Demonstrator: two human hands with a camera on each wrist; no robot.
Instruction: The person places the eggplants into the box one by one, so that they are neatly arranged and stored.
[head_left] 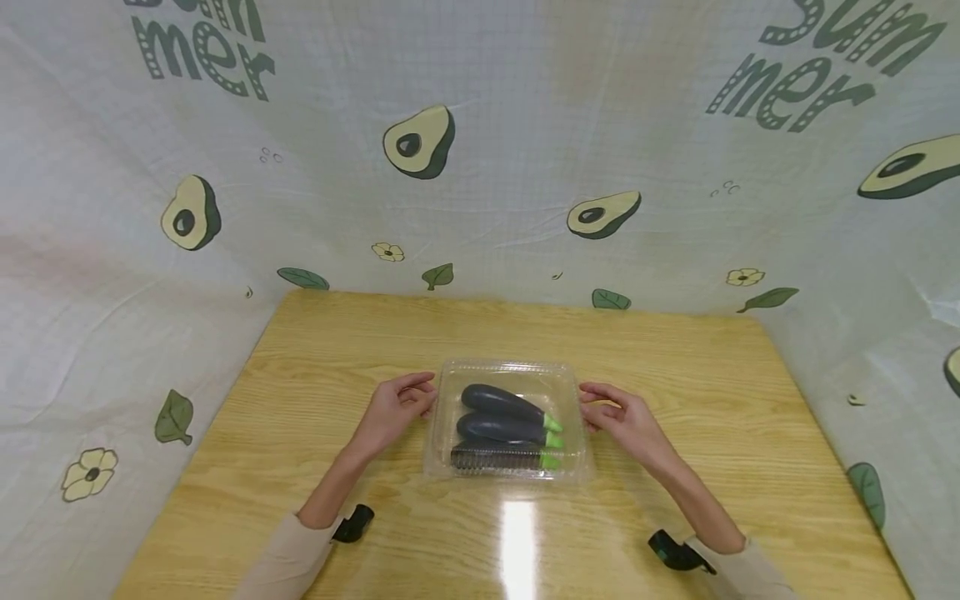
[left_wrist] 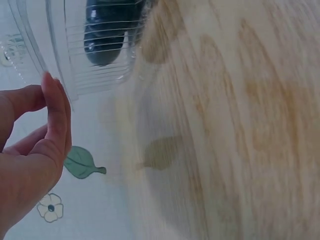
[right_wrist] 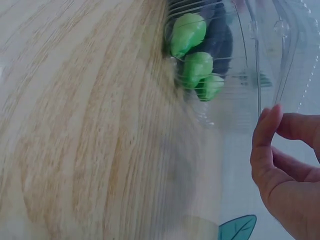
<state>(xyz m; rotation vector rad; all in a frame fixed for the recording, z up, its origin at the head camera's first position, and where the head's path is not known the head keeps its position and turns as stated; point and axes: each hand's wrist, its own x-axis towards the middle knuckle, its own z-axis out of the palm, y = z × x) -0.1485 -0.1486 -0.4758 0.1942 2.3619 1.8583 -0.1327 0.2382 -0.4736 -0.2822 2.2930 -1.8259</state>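
Note:
A clear plastic clamshell container [head_left: 510, 367] is at the middle of the table, its long side across. Three dark eggplants [head_left: 501, 428] with bright green stem ends lie side by side in it. At its left edge my left hand [head_left: 395, 410] pinches the rim between thumb and fingertips. The right hand [head_left: 619, 417] pinches the opposite rim in the same way. In the right wrist view the green stem ends [right_wrist: 189, 34] show through the ribbed wall, near the right hand [right_wrist: 292, 170]. Whether the lid is fastened, I cannot tell.
The wooden table [head_left: 360, 333] shows grain all around the container, with a bright light reflection in front of it. White cloth [head_left: 510, 150] printed with avocados, leaves and lettering hangs behind the table and along both sides. A small black camera [head_left: 352, 523] sits at each wrist.

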